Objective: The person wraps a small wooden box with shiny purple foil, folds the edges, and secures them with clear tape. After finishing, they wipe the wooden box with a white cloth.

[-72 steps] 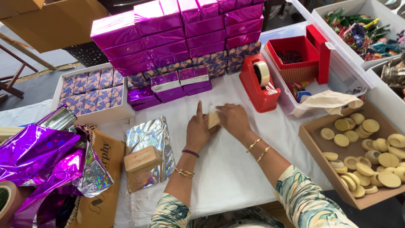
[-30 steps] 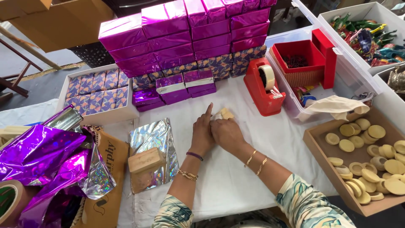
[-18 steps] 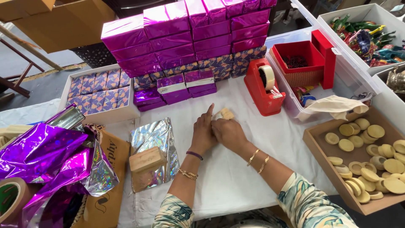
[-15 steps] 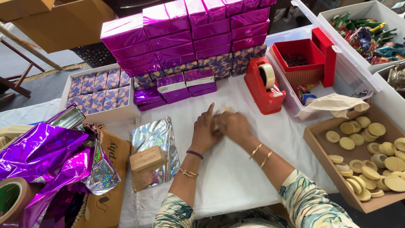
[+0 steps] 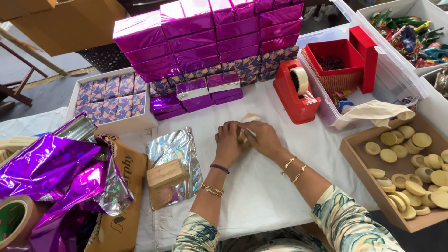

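I hold a small pale block (image 5: 246, 127) between both my hands on the white tablecloth (image 5: 261, 186). My left hand (image 5: 227, 142) and my right hand (image 5: 262, 136) are closed around it, fingers touching. A red tape dispenser (image 5: 296, 91) stands near, and the purple wrapped boxes (image 5: 205, 39) are behind

Left hand (image 5: 227, 143) and right hand (image 5: 263, 138) together, fingers curled inward.

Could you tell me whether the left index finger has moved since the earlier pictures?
Yes: the left hand has curled its finger down onto the small pale block, away from the purple boxes.
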